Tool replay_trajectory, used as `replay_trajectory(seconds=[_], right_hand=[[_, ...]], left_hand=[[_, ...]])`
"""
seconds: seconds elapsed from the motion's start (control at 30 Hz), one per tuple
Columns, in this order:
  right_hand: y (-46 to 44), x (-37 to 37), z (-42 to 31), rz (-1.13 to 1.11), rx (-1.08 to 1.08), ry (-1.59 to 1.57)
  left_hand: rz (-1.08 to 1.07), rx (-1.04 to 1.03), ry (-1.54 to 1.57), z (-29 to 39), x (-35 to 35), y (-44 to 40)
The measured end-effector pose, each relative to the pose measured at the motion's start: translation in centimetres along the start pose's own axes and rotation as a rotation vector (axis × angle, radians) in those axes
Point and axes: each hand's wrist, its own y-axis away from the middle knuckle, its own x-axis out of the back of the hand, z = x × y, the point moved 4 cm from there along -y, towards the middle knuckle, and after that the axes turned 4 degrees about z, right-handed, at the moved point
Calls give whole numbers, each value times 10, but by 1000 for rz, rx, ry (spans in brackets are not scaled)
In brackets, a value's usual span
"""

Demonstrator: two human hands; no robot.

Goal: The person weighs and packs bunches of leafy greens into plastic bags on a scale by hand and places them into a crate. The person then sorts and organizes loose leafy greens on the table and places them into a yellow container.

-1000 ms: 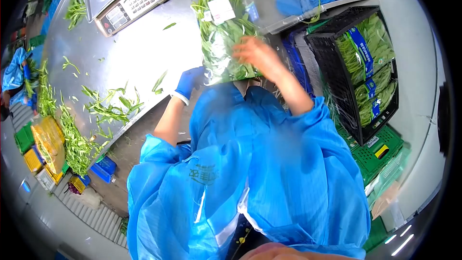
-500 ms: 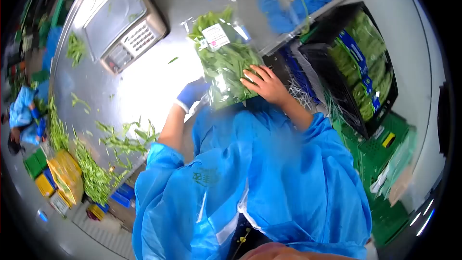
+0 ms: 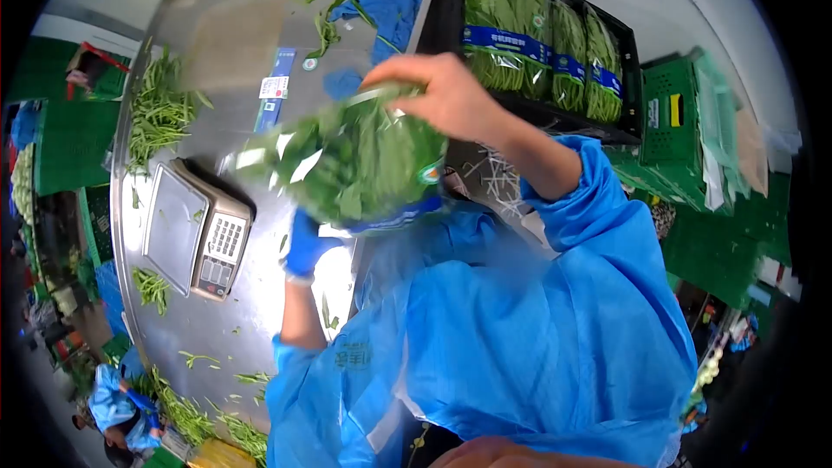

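A clear plastic bag of leafy greens [image 3: 351,160] is held tilted in front of my body, blurred by motion. A blue band runs along its near edge. My right hand [image 3: 446,100], bare, is closed over the bag's far right side, and its fingertips bend onto the plastic. Below the bag's near left side, my left hand [image 3: 308,247] in a blue glove grips it; the fingers are partly hidden by the bag. Beyond the bag, a blue-and-white label strip [image 3: 275,89] lies on the metal table [image 3: 230,91].
A digital scale [image 3: 199,230] stands left on the table. Loose greens [image 3: 163,113] and a crumpled blue cloth [image 3: 394,19] lie farther back. At right, a black crate [image 3: 628,78] holds several packed bags, near a green crate [image 3: 672,108]. Another person [image 3: 117,407] is at lower left.
My view has swung right. The bag has been turned, bringing its blue band into sight. My right hand has moved from the bag's face to its far side.
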Motion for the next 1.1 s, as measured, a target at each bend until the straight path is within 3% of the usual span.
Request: replay_trajectory(seconds=[0.03, 0.07, 0.13, 0.2, 0.27, 0.33, 0.4, 0.43, 0.5, 0.7, 0.87, 1.0, 1.03, 1.1], right_hand=[[-5, 15, 12, 9, -143, -99], [-8, 32, 25, 11, -285, -198], [-2, 73, 54, 49, -353, -573], [19, 107, 91, 204, -255, -620], [63, 125, 135, 130, -261, -561], [105, 116, 155, 137, -397, -516], [136, 107, 178, 58, -385, -658], [147, 109, 182, 66, -385, -664], [168, 108, 193, 57, -586, -628], [176, 134, 186, 218, -537, -726], [188, 177, 185, 369, -506, -694], [190, 240, 184, 486, -523, -669], [193, 255, 192, 556, -535, -652], [199, 283, 218, 649, -605, -661]], left_hand=[[81, 236, -182, 33, -46, -26], [189, 291, 30, 30, -66, -43], [332, 281, 149, 31, -99, -71], [306, 227, 233, 24, -118, -94], [293, 222, 230, 31, -136, -113], [289, 255, 264, 36, -156, -131], [291, 250, 231, 36, -174, -148], [286, 240, 230, 34, -184, -156], [261, 242, 220, 30, -207, -169], [233, 247, 120, 21, -260, -197], [195, 384, 171, 27, -308, -225], [-118, 146, 209, 55, -350, -257], [-35, 63, 50, 60, -352, -264], [70, 65, 43, 59, -343, -265]])
